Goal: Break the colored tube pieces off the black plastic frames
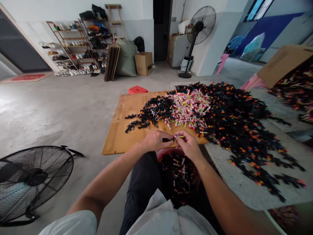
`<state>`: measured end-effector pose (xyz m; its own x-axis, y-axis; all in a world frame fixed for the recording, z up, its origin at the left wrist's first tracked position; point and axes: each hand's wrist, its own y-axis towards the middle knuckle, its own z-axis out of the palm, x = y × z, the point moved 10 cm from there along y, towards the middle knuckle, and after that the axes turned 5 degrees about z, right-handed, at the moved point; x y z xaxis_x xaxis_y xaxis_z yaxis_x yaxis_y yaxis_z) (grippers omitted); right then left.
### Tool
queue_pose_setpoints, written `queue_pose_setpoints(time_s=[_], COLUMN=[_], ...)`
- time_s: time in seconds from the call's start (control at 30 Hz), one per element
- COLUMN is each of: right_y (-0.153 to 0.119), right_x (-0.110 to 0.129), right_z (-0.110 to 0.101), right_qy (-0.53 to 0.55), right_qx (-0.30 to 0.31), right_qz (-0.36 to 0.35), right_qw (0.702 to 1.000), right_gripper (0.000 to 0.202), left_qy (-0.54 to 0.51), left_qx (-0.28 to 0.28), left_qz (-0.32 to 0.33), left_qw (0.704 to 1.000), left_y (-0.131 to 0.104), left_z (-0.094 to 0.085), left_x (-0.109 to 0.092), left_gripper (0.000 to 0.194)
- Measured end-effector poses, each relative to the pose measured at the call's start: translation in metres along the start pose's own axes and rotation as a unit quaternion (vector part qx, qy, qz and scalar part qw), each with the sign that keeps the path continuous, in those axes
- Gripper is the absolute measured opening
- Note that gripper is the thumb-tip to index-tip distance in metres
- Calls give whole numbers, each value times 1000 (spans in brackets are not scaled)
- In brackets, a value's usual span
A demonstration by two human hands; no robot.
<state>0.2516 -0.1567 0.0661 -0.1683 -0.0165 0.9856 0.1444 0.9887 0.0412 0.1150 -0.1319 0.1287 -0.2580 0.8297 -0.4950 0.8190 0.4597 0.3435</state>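
Note:
Over the near edge of the wooden table [127, 137], my two hands meet fingertip to fingertip. My left hand [154, 141] is closed on a small black toy gun [168, 140]. Between the thumb and fingers of my right hand [187, 143] is a small pink-and-yellow tube [180, 136], close to the toy gun's end; whether they touch I cannot tell. Just beyond lies a heap of similar tubes [189, 107], with black toy guns [156, 109] to its left. Below my hands, a red tub [160, 155] holds black pieces and tubes.
A large pile of black toy guns with orange tips [234, 111] spreads over the right-hand slab [225, 169]. A floor fan [36, 179] stands at the left, a red stool [138, 89] behind the table. An open cardboard box [281, 65] is at the right.

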Motion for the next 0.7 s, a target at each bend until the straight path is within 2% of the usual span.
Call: queue_pose_setpoints(time_s=[0.23, 0.43, 0.6, 0.7], right_y=[-5, -9, -6, -5], right_x=[0, 6, -7, -22], right_z=[-2, -5, -5, -1], right_qy=[-19, -85, -11, 31], right_qx=[17, 16, 57, 99], right_qz=[-15, -39, 19, 56], right_qw=[1000, 996, 998, 993], right_gripper=[21, 20, 28, 35], left_qy=[-33, 73, 73, 36], left_qx=[5, -17, -24, -25], left_qz=[-11, 16, 12, -31], left_qw=[999, 997, 997, 999], left_y=[-1, -2, -1, -4], left_z=[7, 13, 19, 24], left_x=[3, 7, 9, 17], left_gripper=[25, 22, 26, 26])
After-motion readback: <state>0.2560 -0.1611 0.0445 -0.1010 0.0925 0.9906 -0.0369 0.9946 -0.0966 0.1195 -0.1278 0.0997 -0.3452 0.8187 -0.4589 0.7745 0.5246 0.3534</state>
